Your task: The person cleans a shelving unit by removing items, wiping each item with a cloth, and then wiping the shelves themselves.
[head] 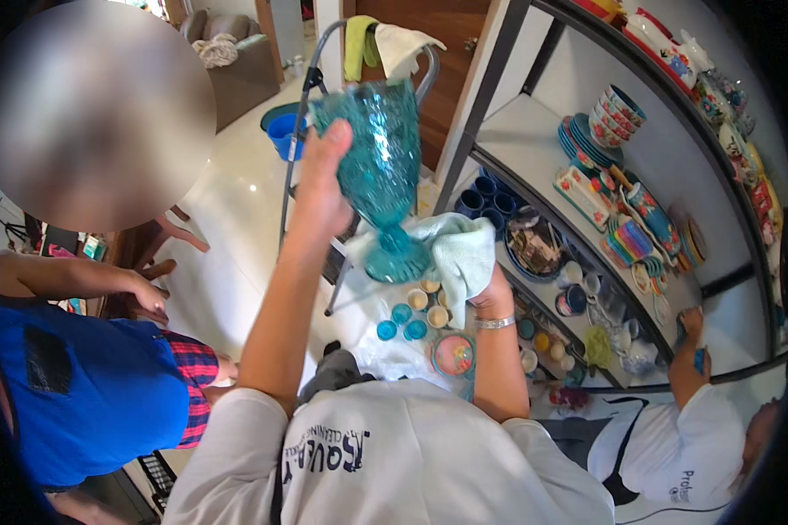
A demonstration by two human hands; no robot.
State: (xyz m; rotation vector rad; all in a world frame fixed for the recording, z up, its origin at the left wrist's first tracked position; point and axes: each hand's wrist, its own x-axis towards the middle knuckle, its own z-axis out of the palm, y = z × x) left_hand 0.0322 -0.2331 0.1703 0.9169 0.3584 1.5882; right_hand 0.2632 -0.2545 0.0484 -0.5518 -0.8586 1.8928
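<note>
A large teal pressed-glass goblet [384,157] is held up in front of me, its rim pointing away and its foot towards me. My left hand [328,177] grips the bowl from the left side, thumb on the glass. In my right hand [492,289] is a pale green cloth [463,252], which lies against the right of the goblet's foot; the fingers are mostly hidden by the cloth. Below the goblet, teal glasses [401,314] and cream cups [438,316] stand on plastic sheeting, with a pink floral plate [453,355] near them.
Curved shelves [519,131] with bowls [614,118], plates and mugs rise on the right, where a co-worker [683,433] reaches in. A stepladder [291,157] with cloths stands ahead, beside a blue bucket [282,131]. A person in a blue shirt [105,387] is at my left.
</note>
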